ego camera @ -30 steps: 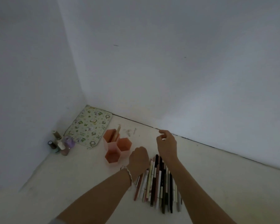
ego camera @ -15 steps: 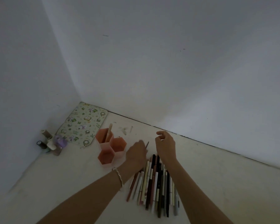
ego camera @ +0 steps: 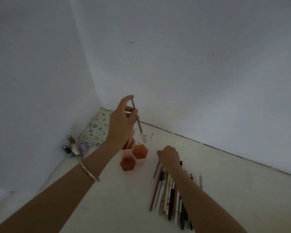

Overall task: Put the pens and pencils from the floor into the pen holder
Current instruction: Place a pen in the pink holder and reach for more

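A pink pen holder [ego camera: 134,158] made of three hexagonal cups stands on the pale floor. My left hand [ego camera: 121,121] is raised above it, shut on a thin grey pen [ego camera: 138,122] that hangs nearly upright, tip just over the right-hand cup. A row of pens and pencils [ego camera: 170,195] lies side by side on the floor to the right of the holder. My right hand [ego camera: 169,157] rests on the far end of that row, fingers curled down onto it; what they pinch is hidden.
Two white walls meet in a corner behind the holder. A patterned green pouch [ego camera: 96,130] lies in that corner. Several small bottles [ego camera: 74,147] stand by the left wall. Bare floor [ego camera: 242,182] stretches to the right of the row.
My left hand has lifted a grey pen from the row and carried it up and left over the holder. My right hand has dropped onto the far end of the row.
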